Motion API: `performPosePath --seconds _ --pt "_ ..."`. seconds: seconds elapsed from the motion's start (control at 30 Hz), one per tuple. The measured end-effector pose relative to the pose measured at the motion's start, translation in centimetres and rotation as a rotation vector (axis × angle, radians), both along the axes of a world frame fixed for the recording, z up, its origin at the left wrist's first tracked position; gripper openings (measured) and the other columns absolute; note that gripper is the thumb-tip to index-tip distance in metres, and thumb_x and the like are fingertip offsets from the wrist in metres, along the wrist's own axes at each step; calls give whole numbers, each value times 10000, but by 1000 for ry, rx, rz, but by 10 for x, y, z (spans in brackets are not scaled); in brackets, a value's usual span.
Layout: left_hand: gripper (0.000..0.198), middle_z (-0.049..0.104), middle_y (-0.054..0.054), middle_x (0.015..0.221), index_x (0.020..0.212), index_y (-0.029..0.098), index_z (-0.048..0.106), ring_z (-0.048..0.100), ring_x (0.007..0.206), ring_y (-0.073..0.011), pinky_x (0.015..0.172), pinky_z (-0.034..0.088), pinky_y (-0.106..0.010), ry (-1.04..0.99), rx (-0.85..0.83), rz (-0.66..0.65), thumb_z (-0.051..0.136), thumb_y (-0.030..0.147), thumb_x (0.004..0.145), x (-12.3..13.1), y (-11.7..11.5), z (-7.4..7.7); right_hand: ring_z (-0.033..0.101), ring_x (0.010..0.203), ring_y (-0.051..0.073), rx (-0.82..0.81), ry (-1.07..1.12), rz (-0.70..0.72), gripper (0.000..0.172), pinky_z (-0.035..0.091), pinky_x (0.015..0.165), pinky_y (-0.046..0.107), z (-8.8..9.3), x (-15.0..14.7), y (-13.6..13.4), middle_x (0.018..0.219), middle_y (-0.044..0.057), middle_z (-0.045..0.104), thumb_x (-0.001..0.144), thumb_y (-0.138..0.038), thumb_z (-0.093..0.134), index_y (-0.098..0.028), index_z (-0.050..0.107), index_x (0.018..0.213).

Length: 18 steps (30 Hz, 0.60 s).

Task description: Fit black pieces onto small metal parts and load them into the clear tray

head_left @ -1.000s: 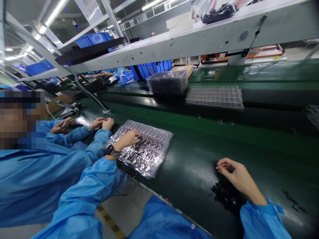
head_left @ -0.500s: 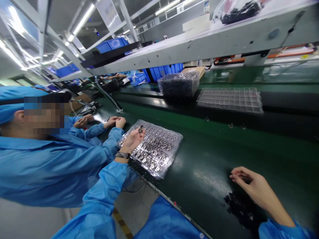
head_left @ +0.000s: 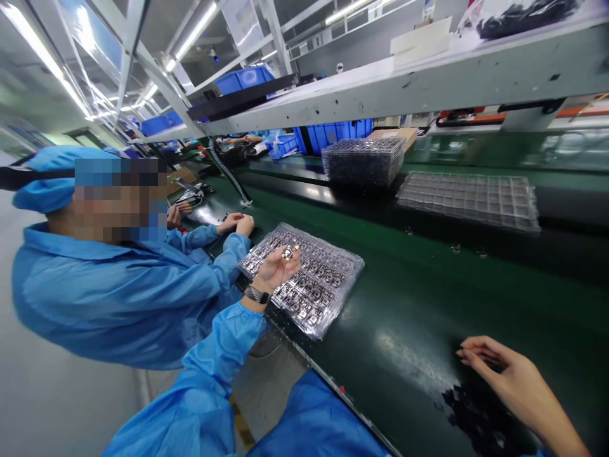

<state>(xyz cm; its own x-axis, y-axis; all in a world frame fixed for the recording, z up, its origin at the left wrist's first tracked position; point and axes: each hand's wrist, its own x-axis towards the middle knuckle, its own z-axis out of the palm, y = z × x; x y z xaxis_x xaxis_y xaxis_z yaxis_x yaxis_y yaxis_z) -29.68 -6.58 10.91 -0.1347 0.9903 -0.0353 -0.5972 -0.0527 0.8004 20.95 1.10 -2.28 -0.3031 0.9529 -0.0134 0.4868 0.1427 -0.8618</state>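
Observation:
My left hand (head_left: 273, 271) pinches a small circuit board (head_left: 288, 252) with shiny metal parts, held above a clear plastic tray (head_left: 356, 265). Rows of similar small boards fill the tray's pockets. On the right, my right hand (head_left: 514, 374) is low over the green work surface, thumb and fingertips brought together. Whatever may be between those fingertips is too small to make out. Just below this hand lies a loose pile of small black pieces (head_left: 476, 412), partly hidden by it at the right.
A co-worker (head_left: 118, 285) in blue sits at the left, hands (head_left: 238, 223) near the tray's far side. Clear trays (head_left: 364, 162) are stacked at the back, beside a flat clear tray (head_left: 469, 198). Several small parts (head_left: 455, 248) lie before them. A shelf (head_left: 361, 92) crosses above.
The view has swung left, so everything sits further right. My left hand has turned the circuit board so its shiny face shows. My right hand stays by the black pile, fingers still together.

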Motion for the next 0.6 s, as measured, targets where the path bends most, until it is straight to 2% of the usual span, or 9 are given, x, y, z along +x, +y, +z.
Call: performPosePath --seconds 0.13,0.33,0.47,0.6 --pt "416 544 18 695 777 146 625 442 500 -62 468 358 -215 15 8 -7 935 320 560 6 -1 3 793 802 295 -124 25 62 426 663 735 327 0 1 2 868 126 806 704 -599 720 -202 746 854" --pt "345 596 -11 720 774 150 642 470 517 -80 500 388 -243 76 -8 -8 882 342 616 6 -2 2 791 814 296 -142 30 55 433 662 758 337 -8 5 3 884 124 807 704 -603 736 -203 740 870" --pt "341 726 -94 901 828 143 685 556 605 -112 547 431 -253 84 -13 -4 876 342 628 -2 -7 -5 793 819 296 -136 29 40 437 660 762 341 -10 7 3 880 123 809 706 -610 735 -206 732 872" --pt "337 763 -174 1102 865 143 712 686 769 -197 614 502 -276 84 -41 31 887 320 637 -9 -18 -12 796 821 307 -142 6 22 443 662 756 349 -2 6 1 867 124 811 679 -613 746 -207 734 859"
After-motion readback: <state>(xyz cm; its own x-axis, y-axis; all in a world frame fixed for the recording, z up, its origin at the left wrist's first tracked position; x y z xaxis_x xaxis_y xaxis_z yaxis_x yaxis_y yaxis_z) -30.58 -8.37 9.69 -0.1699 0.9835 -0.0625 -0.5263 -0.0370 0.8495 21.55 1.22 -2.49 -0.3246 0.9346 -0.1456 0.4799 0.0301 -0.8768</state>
